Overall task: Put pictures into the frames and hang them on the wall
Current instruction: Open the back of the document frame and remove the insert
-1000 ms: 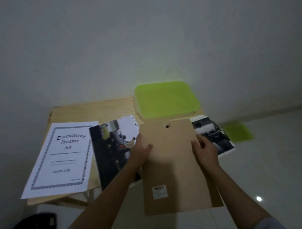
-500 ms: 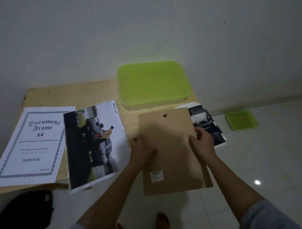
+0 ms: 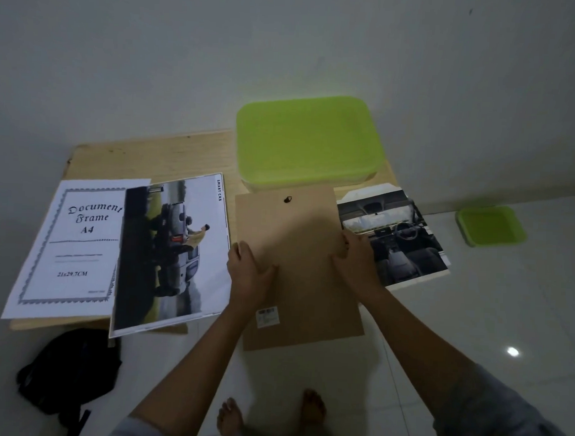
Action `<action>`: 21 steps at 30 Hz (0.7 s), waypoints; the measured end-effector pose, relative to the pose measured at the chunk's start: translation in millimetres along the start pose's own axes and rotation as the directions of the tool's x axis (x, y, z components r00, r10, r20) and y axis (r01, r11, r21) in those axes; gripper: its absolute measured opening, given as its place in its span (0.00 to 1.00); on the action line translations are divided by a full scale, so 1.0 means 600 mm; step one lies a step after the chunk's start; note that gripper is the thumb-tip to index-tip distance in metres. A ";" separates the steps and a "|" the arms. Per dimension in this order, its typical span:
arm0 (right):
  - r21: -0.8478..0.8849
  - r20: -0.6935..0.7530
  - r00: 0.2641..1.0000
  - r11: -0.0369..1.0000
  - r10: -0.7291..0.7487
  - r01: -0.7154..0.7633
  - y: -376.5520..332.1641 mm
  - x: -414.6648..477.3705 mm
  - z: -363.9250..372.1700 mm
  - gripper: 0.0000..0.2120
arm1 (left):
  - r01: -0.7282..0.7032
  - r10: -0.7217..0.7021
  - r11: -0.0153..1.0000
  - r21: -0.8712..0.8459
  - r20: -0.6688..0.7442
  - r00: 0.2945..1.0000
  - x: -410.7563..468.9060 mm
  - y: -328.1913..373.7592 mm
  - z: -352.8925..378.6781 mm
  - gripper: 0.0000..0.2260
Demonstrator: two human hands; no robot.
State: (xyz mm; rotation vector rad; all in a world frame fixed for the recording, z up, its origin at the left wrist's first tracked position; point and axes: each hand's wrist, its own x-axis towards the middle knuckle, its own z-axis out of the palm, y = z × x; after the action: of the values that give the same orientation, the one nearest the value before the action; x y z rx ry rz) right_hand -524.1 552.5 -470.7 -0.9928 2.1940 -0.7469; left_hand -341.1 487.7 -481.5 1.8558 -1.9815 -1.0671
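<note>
Both hands hold the brown back board (image 3: 298,237) of a frame. The left hand (image 3: 250,275) grips its left edge, thumb on top. The right hand (image 3: 356,262) grips its right edge the same way. The board is at the front edge of the desk (image 3: 171,155), and its near half sticks out over the floor (image 3: 471,322). I cannot tell if it rests on the desk.

Its far edge is just beside the green box (image 3: 308,140) at the back right corner. Its left edge is just beside the car picture (image 3: 177,253), which hangs over the front edge. Its right edge covers part of the car seat picture (image 3: 403,235) at the desk's right edge. The white paper (image 3: 70,243) lies at the front left corner, partly under the car picture.

The back left part of the desk is bare wood. A black bag (image 3: 69,370) sits on the floor below the paper.
</note>
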 end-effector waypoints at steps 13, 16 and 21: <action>-0.131 0.015 0.987 0.978 -0.160 0.160 0.020 -0.014 0.029 0.23 | -0.247 0.245 0.931 0.270 0.043 0.969 -0.011 -0.015 0.017 0.37; -0.187 0.012 0.982 0.965 -0.187 0.186 0.025 -0.018 0.034 0.24 | -0.305 0.294 0.899 0.313 0.084 0.952 -0.014 -0.024 0.020 0.39; -0.228 0.017 0.982 0.955 -0.190 0.189 0.026 -0.024 0.037 0.24 | -0.321 0.301 0.876 0.360 0.111 0.947 -0.009 -0.032 0.023 0.39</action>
State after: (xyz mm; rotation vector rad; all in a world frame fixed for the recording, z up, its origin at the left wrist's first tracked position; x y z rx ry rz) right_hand -507.5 567.6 -491.9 -1.3329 2.2476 -0.5888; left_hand -333.7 498.5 -501.6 1.5901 -2.5518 -0.6841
